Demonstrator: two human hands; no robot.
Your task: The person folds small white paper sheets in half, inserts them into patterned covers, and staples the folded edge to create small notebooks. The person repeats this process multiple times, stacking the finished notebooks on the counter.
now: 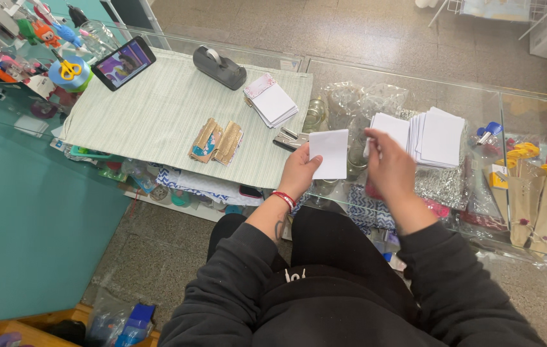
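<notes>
My left hand holds a small white square card upright over the glass counter. My right hand is raised beside it, fingers pinched near the top of a white card stack; whether it grips a card is hard to tell. A larger fanned pile of white cards lies just right of that hand. A metal stapler rests on the counter by my left hand.
A pale woven mat carries a grey tape dispenser, a stack of white cards with a pink top, two patterned packets and a phone. Paper-wrapped flowers lie right. Yellow scissors sit far left.
</notes>
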